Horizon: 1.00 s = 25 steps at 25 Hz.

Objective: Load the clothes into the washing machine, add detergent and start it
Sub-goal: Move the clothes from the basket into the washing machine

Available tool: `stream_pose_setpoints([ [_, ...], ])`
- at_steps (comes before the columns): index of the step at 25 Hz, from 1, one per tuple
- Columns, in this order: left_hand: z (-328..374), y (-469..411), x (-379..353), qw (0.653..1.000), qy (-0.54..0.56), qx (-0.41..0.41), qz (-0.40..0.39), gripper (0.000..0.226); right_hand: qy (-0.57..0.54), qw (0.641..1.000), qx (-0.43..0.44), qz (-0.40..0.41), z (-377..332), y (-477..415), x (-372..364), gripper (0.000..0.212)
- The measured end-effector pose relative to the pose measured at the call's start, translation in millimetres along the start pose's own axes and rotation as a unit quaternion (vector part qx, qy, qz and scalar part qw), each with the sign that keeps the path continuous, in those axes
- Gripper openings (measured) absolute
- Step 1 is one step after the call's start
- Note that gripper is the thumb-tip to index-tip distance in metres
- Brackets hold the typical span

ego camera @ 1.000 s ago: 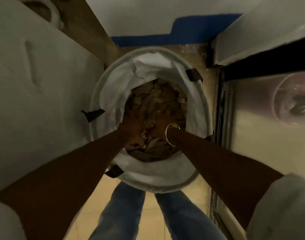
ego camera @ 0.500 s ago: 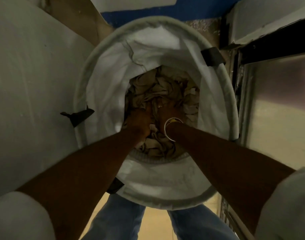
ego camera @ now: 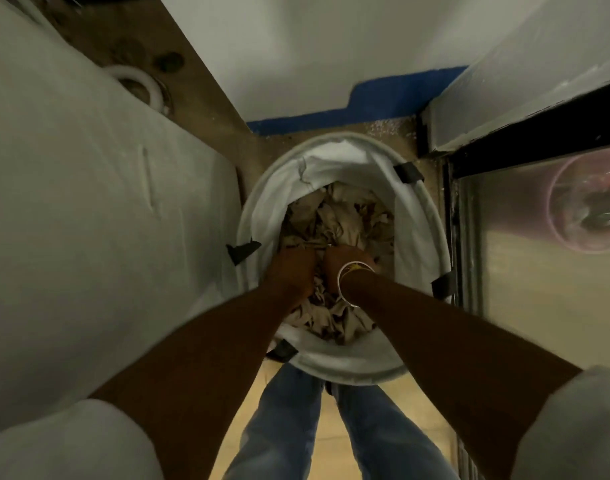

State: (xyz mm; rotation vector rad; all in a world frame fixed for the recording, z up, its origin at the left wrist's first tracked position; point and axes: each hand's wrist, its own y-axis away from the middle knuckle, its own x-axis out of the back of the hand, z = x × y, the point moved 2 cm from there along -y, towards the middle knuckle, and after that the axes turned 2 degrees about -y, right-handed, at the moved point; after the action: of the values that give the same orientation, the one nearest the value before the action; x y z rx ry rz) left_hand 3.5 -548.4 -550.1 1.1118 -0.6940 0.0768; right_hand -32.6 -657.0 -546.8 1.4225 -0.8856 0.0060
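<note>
A round white laundry basket (ego camera: 418, 216) stands on the floor straight below me, filled with crumpled beige and brown clothes (ego camera: 338, 220). Both arms reach down into it. My left hand (ego camera: 291, 271) is buried in the pile with its fingers closed on fabric. My right hand (ego camera: 345, 261), with a white bangle on the wrist, grips the clothes beside it. The fingertips of both hands are hidden in the cloth. The washing machine (ego camera: 539, 271) stands at the right, its steel front and round door window (ego camera: 587, 206) visible.
A large white appliance side (ego camera: 89, 220) fills the left. A white wall with a blue base strip (ego camera: 366, 105) closes the far end. My legs in blue jeans (ego camera: 286, 427) stand below the basket on a tan tiled floor. The passage is narrow.
The view has pulled back up from the basket, which now looks smaller and lower. Both hands stay deep in the clothes, gripping them, close together.
</note>
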Motion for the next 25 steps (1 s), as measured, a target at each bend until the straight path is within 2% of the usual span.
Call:
stream_pose_setpoints([
  [7, 43, 101, 102, 0.997, -0.016, 0.018, 0.079, 0.025, -0.018, 0.998, -0.043, 0.052, -12, 108, 94, 0.034],
  [10, 56, 146, 144, 0.993, -0.013, -0.019, 0.114, 0.026, 0.002, 0.996, -0.005, 0.092, -20, 157, 132, 0.030],
  [15, 57, 215, 188, 0.983, -0.013, -0.023, 0.183, 0.022, 0.004, 0.991, 0.030, 0.132, -41, 223, 177, 0.034],
  [18, 59, 249, 207, 0.976, -0.056, -0.017, 0.210, 0.020, 0.005, 0.987, 0.044, 0.158, -52, 256, 191, 0.027],
  [20, 66, 276, 220, 0.971, -0.085, -0.020, 0.221, 0.025, 0.007, 0.983, 0.055, 0.173, -58, 282, 202, 0.029],
  [25, 84, 386, 253, 0.935, -0.122, -0.040, 0.332, 0.026, 0.010, 0.964, 0.094, 0.250, -71, 396, 237, 0.030],
])
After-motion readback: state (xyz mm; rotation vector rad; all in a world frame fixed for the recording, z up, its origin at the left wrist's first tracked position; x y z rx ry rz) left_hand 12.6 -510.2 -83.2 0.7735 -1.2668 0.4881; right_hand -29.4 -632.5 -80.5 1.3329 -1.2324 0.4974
